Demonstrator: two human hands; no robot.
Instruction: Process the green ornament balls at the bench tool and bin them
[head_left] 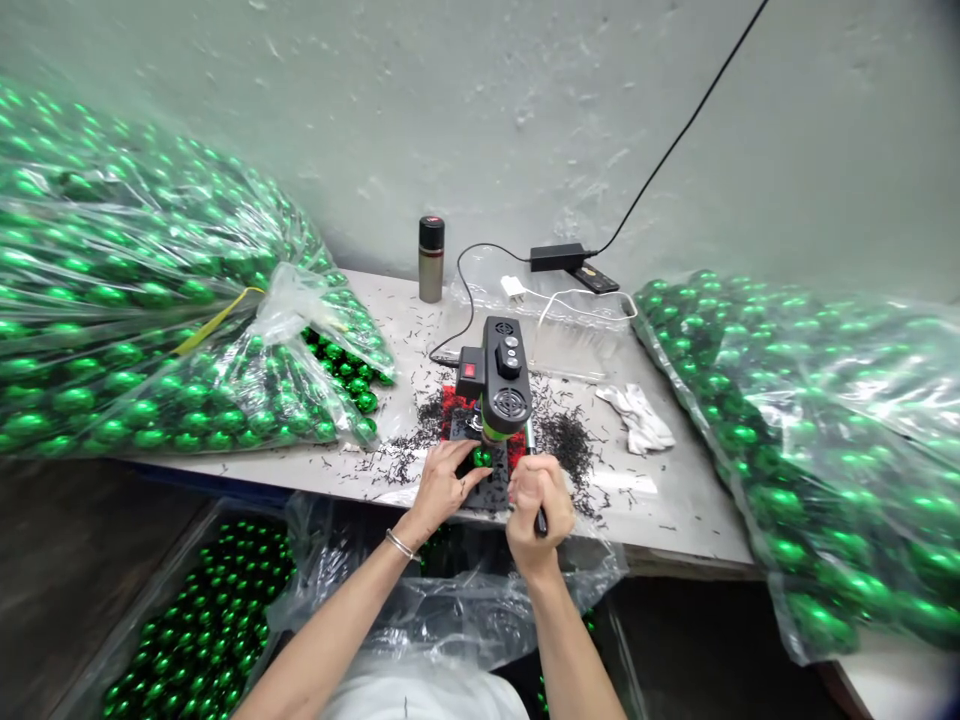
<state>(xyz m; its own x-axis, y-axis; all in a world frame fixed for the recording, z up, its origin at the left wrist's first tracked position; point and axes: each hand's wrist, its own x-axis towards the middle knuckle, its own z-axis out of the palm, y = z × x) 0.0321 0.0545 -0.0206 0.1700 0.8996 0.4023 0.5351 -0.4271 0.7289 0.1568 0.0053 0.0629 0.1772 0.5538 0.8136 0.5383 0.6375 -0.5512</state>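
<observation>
A small black bench drill press (pixel 508 375) stands on the table, with a red switch on its side. Under its head sits a shiny green ball (pixel 482 457). My left hand (pixel 444 478) pinches this ball between thumb and fingers, close to the machine's base (pixel 491 490). The fingers of my right hand (pixel 540 505) are wrapped round the black lever handle (pixel 541 522) at the machine's right side. Black shavings (pixel 566 445) lie thickly around the base. The contact between the tool tip and the ball is hidden by the head.
Big clear bags of green balls lie at the left (pixel 150 300) and right (pixel 825 450). Behind the machine are a bottle (pixel 431 260), a power adapter (pixel 557 257) and a phone (pixel 596 278). A white glove (pixel 637 418) lies to the right. More balls (pixel 217 600) fill a container below.
</observation>
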